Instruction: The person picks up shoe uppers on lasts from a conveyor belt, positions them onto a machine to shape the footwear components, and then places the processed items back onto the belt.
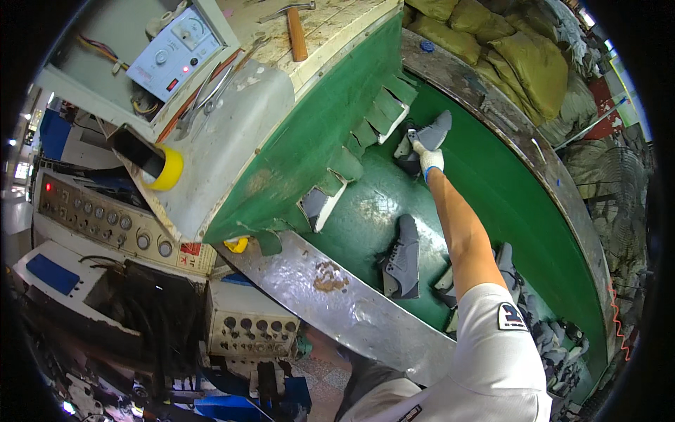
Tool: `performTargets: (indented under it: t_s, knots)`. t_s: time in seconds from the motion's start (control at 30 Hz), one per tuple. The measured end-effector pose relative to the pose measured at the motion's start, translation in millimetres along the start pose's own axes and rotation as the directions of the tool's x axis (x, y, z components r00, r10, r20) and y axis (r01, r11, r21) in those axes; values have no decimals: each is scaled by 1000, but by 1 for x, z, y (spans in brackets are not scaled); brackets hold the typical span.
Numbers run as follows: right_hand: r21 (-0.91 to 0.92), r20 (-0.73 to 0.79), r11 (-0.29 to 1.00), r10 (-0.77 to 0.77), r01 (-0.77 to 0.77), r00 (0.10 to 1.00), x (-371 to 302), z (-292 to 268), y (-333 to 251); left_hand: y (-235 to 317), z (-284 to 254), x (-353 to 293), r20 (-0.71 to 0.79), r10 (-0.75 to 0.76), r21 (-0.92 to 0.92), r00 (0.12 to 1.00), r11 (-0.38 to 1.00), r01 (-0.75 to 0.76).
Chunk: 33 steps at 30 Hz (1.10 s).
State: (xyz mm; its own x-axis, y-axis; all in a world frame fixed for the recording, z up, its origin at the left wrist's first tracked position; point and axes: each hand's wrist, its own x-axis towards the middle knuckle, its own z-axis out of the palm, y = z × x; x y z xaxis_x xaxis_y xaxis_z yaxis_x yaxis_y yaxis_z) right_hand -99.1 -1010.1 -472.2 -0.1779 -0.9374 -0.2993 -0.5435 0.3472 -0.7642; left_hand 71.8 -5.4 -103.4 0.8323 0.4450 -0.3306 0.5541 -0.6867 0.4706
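Observation:
My right hand [427,156], in a white glove with a blue cuff, reaches far across the green surface [358,228]. Its fingers are closed at the edge of a grey shoe upper [434,129]; the fingertips are partly hidden. Just beneath the hand lies another dark grey piece [408,164]. Closer to me, a grey shoe upper with dark lacing [403,260] rests by itself. More grey uppers [508,264] are partly covered by my forearm and sleeve. My left hand is out of view.
A torn green side wall [281,158] runs along the left. Above it lie a hammer [297,34], scissors [211,98] and yellow tape [167,169]. A metal rim [337,281] borders the near side. Yellowish sacks [534,74] stand beyond the right rim; uppers pile up [559,344] lower right.

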Motion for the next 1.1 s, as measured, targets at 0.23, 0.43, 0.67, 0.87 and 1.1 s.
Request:
performTargets:
  t_s: [0.23,0.43,0.67,0.87,1.1]
  knots:
    - [571,273,789,79,-227,959,-13,-25,-12,-17,-10,-8,79,-32,103,996,994,23]
    - [642,767,479,-379,-599,519,-237,-94,-17,31,30,-9,-17,314,-46,949,948,-315]
    - [290,957,531,-176,-796,231,-520,-82,-8,179,167,-46,510,599,-651,618,738,-178]
    - [91,973,821,-194,-564,-125,-709,-76,-100,146,108,-4,581,588,-738,563,672,59]
    - [212,964,974,-223,-82,-145,-821,-28,-101,41,48,52,318,280,-851,906,506,143]
